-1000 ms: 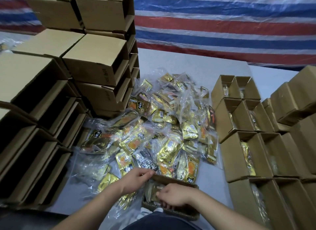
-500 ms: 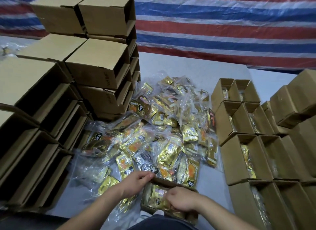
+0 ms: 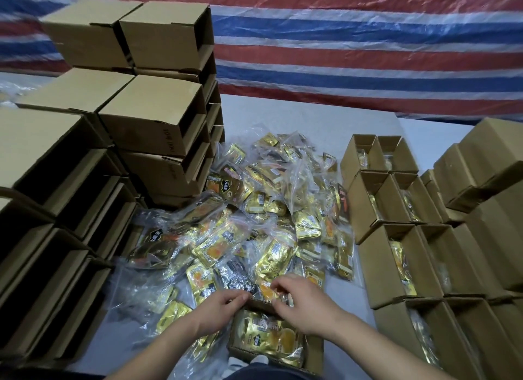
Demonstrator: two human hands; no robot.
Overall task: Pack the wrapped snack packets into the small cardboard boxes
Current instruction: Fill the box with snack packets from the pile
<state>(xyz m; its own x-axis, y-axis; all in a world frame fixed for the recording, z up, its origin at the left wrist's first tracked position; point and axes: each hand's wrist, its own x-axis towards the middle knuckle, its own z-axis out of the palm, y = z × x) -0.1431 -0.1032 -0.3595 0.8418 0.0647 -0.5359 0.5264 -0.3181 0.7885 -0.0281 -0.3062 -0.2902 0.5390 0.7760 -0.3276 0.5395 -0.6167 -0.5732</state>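
In the open box (image 3: pixel 312 351) below both hands, a gold snack packet (image 3: pixel 268 338) lies flat.
Left hand (image 3: pixel 218 309) pinches the box's far rim; right hand (image 3: pixel 304 303) curls there, its grip hidden.

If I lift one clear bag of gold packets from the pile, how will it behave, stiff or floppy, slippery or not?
Probably floppy: the clear bags in the pile lie wrinkled and sagging around their gold packets. Likely slippery too, since the plastic is glossy and the bags overlap loosely. It seems light, because the thin film keeps its puffed folds.
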